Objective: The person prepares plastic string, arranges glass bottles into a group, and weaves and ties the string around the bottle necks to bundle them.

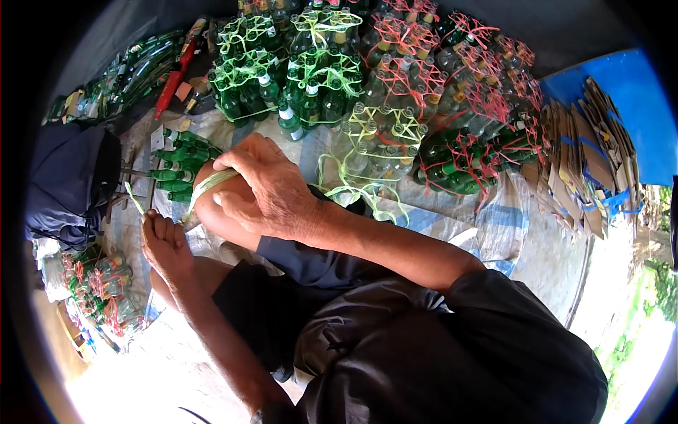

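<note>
My left hand (pixel 166 244) is closed in a pinch on a pale green plastic string (pixel 132 196), whose short end sticks up past the fingers. Over my bent knee, my right hand (pixel 265 185) has thumb and forefinger curled, and the same kind of string (pixel 210 182) runs from its fingertips down toward the left hand. Just beyond the knee is a cluster of green glass bottles (pixel 185 161), partly hidden by my leg and right hand. Near my right forearm, clear bottles (pixel 381 141) stand bound with pale green string, its loose loops (pixel 364 198) trailing on the sheet.
String-tied bundles of green bottles (pixel 247 88) and red-tied clear bottles (pixel 406 78) line the back. Flattened cardboard (pixel 590 155) leans at the right. More bottles (pixel 106 279) and dark cloth (pixel 70 180) are at left. A pale tarpaulin (pixel 487 226) covers the ground.
</note>
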